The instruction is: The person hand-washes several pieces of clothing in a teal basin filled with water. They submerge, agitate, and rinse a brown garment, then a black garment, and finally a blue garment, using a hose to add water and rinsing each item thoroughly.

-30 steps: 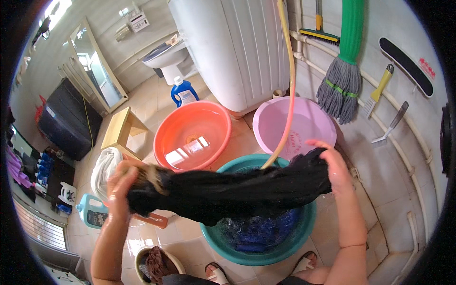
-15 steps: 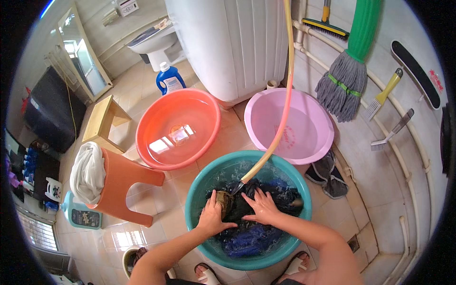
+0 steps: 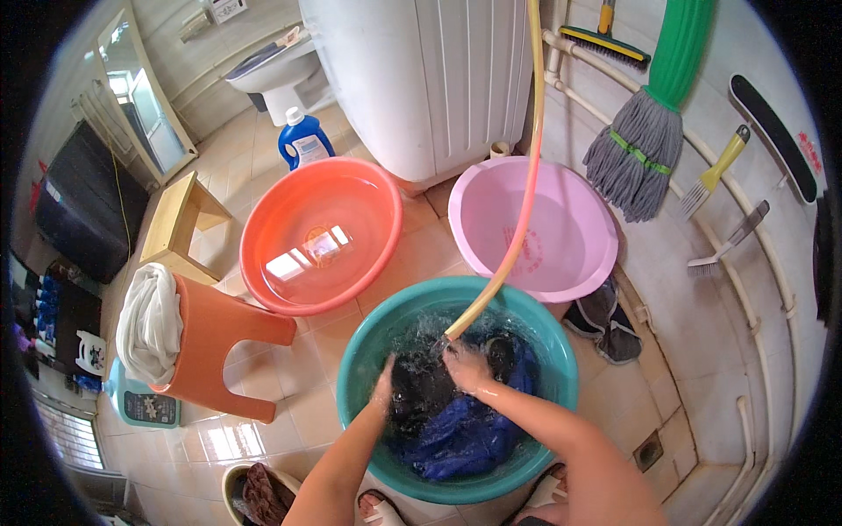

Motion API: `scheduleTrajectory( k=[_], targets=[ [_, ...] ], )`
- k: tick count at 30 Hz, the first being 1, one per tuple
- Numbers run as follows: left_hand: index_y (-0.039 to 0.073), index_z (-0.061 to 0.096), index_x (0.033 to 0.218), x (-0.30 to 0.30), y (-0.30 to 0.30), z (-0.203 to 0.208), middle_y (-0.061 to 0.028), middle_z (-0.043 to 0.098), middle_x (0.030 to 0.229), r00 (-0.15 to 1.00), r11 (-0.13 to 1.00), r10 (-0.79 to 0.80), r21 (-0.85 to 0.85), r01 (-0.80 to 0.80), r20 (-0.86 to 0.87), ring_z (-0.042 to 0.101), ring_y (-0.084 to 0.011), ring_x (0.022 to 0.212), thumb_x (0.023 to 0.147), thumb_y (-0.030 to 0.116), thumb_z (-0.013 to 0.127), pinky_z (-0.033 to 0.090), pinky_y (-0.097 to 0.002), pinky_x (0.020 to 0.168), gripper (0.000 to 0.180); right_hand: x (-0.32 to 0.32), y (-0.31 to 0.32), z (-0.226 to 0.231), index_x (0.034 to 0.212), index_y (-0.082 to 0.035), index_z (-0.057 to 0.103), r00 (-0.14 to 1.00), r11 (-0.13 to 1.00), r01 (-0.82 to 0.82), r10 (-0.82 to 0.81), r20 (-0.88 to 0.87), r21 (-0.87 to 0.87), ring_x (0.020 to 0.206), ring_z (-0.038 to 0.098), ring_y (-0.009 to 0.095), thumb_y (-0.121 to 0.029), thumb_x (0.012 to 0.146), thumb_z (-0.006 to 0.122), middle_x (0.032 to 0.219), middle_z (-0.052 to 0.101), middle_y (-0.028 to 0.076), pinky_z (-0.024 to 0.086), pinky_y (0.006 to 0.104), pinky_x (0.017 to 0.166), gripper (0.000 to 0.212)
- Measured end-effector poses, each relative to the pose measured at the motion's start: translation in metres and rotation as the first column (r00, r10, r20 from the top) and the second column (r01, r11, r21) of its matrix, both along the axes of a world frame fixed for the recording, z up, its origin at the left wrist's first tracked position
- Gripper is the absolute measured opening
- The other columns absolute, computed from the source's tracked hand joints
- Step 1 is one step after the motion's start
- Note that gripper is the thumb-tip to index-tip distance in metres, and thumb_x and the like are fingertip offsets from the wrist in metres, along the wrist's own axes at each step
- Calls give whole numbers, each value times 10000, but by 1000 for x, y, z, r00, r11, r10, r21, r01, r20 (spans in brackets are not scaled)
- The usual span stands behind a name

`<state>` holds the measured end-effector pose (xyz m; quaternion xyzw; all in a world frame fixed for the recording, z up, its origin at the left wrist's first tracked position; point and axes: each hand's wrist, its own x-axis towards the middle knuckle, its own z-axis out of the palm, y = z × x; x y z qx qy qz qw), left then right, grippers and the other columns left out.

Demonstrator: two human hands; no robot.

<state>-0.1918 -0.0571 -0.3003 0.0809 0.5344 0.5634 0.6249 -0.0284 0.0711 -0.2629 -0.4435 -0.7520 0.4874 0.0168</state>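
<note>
A teal basin point(image 3: 351, 351) of water stands on the floor in front of me, with dark wet clothing point(image 3: 417, 390) and a blue garment point(image 3: 465, 437) in it. My left hand point(image 3: 383, 383) is at the left side of the dark cloth, seen edge-on, its fingers mostly hidden. Near the middle, my right hand point(image 3: 467, 368) is on or just above the dark cloth, its fingers smeared by motion. A yellowish hose point(image 3: 495, 287) comes down from above, its end just over the right hand's fingers, and water splashes around it.
Behind the basin stand an orange basin point(image 3: 329, 210) holding water and a pink basin point(image 3: 553, 228). A white washing machine point(image 3: 430, 88) rises beyond them. An orange stool point(image 3: 215, 342) with white cloth point(image 3: 151, 320) is at left; grey shoes point(image 3: 610, 324) lie at right.
My left hand has turned edge-on and shifted left. The right hand has drawn back left toward the hose end, its spread fingers now blurred. The dark cloth has shifted; more blue garment shows.
</note>
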Motion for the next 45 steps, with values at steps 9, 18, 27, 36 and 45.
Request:
scheduleTrajectory(
  k=[9,18,27,36,45],
  targets=[
    [57,535,1100,21,0,44,-120,577,1085,888,992,100,24,-124,450,562,-256,966,931,320,321,464,-397,864,379,6,-93,118,1107,-149,541,929,857,-103,264,-258,506,653,581,378,-450,740,651,856,499,223,496,415,559,487],
    [-2,569,988,6,-27,4,-251,592,974,543,835,-547,-371,405,-638,592,-371,847,843,352,461,468,-408,757,398,19,-19,83,864,-19,625,995,991,-103,101,27,85,719,602,367,-417,817,568,816,632,164,467,435,671,405],
    [-2,591,736,-15,15,187,-198,591,708,-224,986,137,154,-63,-965,583,-368,707,771,360,638,460,-439,638,367,73,18,97,1266,-125,461,975,896,-126,33,220,427,893,540,391,-503,792,558,973,531,239,463,441,737,614],
    [-44,614,876,59,-11,133,-232,608,925,-107,665,-704,-704,248,-703,613,-340,879,698,692,525,498,-420,745,763,60,-24,63,1392,-138,252,861,778,-471,304,408,415,1131,389,493,-451,740,641,1219,339,401,361,498,920,821],
    [25,602,769,32,-9,107,-195,630,820,-178,685,-654,-675,274,-735,621,-363,766,798,184,497,502,-435,697,193,62,2,26,1319,-79,369,920,895,-385,352,174,226,1172,433,357,-256,720,672,1240,475,207,347,384,998,694]
  ],
)
